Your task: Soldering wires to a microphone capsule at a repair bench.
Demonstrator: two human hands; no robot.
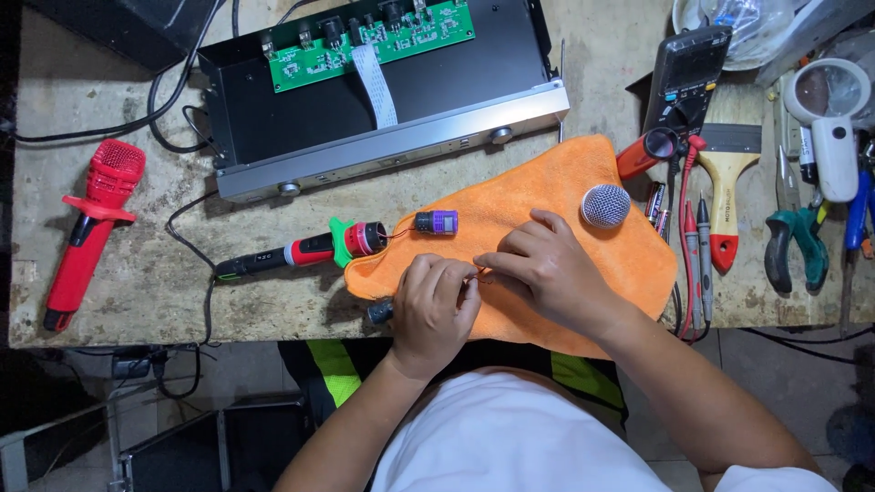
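Worn stone-topped workbench (137, 282), tiled floor (784, 364)

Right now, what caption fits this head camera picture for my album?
Two bare hands, left hand and right hand, pinch a tiny part over an orange cloth beside a dismantled red microphone.
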